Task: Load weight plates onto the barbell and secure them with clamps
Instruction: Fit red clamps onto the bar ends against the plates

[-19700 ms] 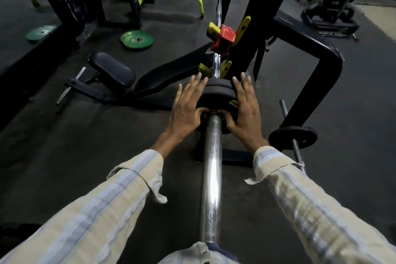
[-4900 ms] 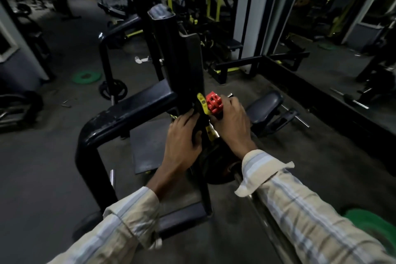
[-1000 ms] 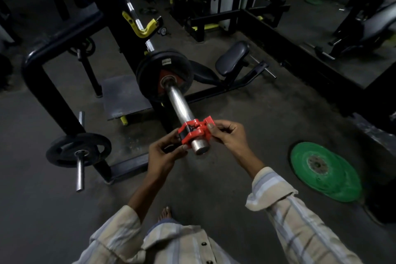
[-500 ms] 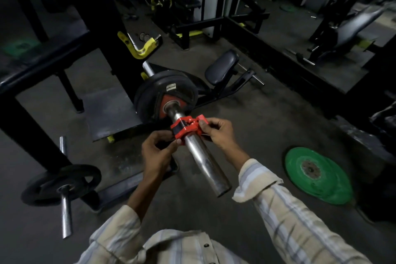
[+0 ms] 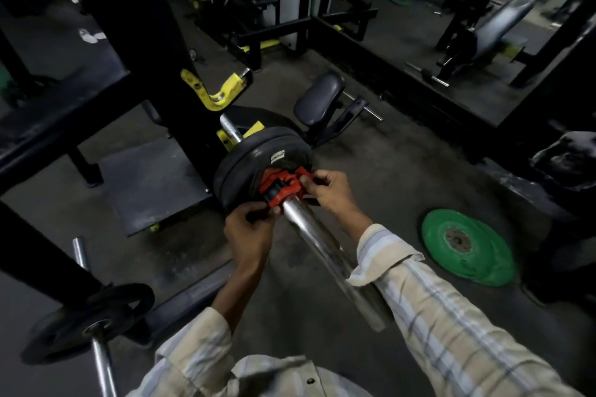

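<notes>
Item: clamp [image 5: 281,187], red plastic with a dark inner band, sitting around the sleeve [image 5: 317,242] of the barbell, up against the face of the outer plate [image 5: 267,161]; whether it is touching the plate all round cannot be told.

Carrier: the sleeve is running from the plates toward the near end, bare and shiny; the bar is passing behind the plates toward the yellow hook [image 5: 213,90] of the rack.

Hands: left hand [image 5: 250,235] is gripping the clamp's lower left side, fingers curled round it. Right hand [image 5: 330,192] is pinching the clamp's upper right side, thumb and fingertips closed on what is probably the lever; the lever's position is hidden.

Handling, as judged:
- Clamp: looking light, stiff, slightly springy; likely sliding freely while open and biting hard once latched. Best held by its two opposite sides, as both hands are doing, with the lever pressed last.
- Sleeve: smooth steel, likely slippery; giving little friction to an unlatched clamp.
- Plates: two black ones seated side by side, heavy, rigid, rubbery-looking; needing no grip now, only a firm push from the clamp.

Risk, as judged: latching while a gap is remaining would be leaving the plates loose.

Also present: green plates [image 5: 467,246] lying on the floor at the right; a small black plate [image 5: 87,321] on a peg at lower left
</notes>
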